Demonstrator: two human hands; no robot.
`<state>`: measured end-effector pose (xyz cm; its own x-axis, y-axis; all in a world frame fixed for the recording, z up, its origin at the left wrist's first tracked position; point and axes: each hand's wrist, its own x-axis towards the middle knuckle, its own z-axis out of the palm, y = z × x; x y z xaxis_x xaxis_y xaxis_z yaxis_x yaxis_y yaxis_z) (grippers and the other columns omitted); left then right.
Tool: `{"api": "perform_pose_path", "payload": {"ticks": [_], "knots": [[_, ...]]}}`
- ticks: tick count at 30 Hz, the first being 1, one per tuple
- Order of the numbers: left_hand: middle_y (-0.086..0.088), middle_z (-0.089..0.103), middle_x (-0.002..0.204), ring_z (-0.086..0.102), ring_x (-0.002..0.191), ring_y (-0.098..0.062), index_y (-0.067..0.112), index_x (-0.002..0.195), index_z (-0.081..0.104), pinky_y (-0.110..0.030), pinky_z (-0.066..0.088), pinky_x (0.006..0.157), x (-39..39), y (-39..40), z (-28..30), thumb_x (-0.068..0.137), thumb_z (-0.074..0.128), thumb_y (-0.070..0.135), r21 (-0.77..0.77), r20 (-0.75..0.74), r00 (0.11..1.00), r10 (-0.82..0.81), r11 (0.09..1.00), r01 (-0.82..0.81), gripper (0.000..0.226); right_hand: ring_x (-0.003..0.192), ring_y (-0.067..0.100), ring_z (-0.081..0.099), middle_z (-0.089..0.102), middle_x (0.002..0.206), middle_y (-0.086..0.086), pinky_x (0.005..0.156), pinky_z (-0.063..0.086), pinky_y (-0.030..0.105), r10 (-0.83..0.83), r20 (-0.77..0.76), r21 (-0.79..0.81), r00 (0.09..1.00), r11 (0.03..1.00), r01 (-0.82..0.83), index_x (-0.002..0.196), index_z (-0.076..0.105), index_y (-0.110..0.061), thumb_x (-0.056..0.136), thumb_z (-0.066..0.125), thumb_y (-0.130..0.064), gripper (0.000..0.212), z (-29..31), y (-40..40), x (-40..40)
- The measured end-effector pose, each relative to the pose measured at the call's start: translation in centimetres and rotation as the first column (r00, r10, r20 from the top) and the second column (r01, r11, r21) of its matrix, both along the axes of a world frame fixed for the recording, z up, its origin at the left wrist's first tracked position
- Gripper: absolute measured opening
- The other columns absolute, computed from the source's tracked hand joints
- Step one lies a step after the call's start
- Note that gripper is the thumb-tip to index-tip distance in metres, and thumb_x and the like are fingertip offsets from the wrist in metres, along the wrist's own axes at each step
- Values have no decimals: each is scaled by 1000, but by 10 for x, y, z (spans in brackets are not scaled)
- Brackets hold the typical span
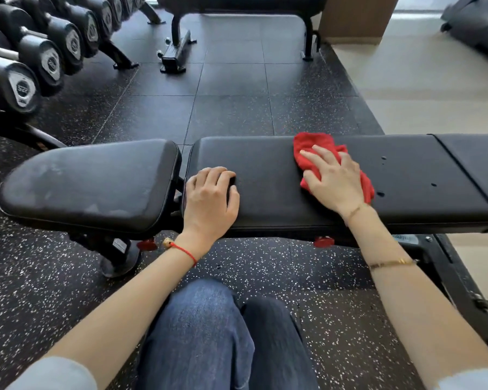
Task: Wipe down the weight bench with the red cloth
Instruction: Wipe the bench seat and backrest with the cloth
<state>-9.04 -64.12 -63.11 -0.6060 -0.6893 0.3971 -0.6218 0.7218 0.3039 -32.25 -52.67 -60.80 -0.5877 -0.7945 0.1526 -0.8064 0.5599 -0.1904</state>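
We see the bench (265, 178) padded in black leather-like vinyl, smooth with a dull sheen, the seat pad (90, 181) hazed with pale smears. The cloth (312, 147) looks like soft, nappy red terry, crumpled. The floor (231, 88) is matt black rubber tile, grainy and flecked white. The dumbbells (26, 80) have matt black rubbery heads with metal end plates. Our jeans (203, 333) are blue denim. The bench frame (462, 277) is black painted metal.

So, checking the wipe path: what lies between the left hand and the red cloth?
Only bare black pad of the weight bench, seen in the head view, between left hand and red cloth.
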Motion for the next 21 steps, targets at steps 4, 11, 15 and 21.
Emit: {"api": "perform_pose_path", "payload": {"ticks": [4,11,15,21], "knots": [[-1,62,125,52,122,-27,15,118,64,-45,37,105,-1,2,-1,92,46,30,-9,5,1000,13,1000,-13,34,135,35,30,29,157,-13,112,23,43,37,16,58,999,998,-38,143,38,-46,93,41,-45,50,3,-40,19],[0,63,126,53,122,-26,16,118,64,-45,37,105,-2,3,0,91,48,29,-19,20,999,25,1000,-24,34,135,30,32,32,154,-21,115,22,43,337,-5,10,941,941,-337,141,38,-50,89,38,-48,52,-4,6,61],[1,61,127,52,123,-25,17,119,63,-45,37,104,-1,2,0,91,45,31,-29,38,999,21,999,-20,36,134,29,34,35,152,-21,113,23,43,254,-11,-19,967,967,-254,139,41,-50,89,41,-48,51,-2,23,23],[-1,60,126,51,123,-27,15,119,60,-45,37,104,-3,5,1,92,41,33,-55,86,996,31,998,-27,37,136,35,29,30,156,-11,112,21,45,10,31,54,999,998,-12,142,40,-44,93,41,-45,49,5,-33,-14]]}}
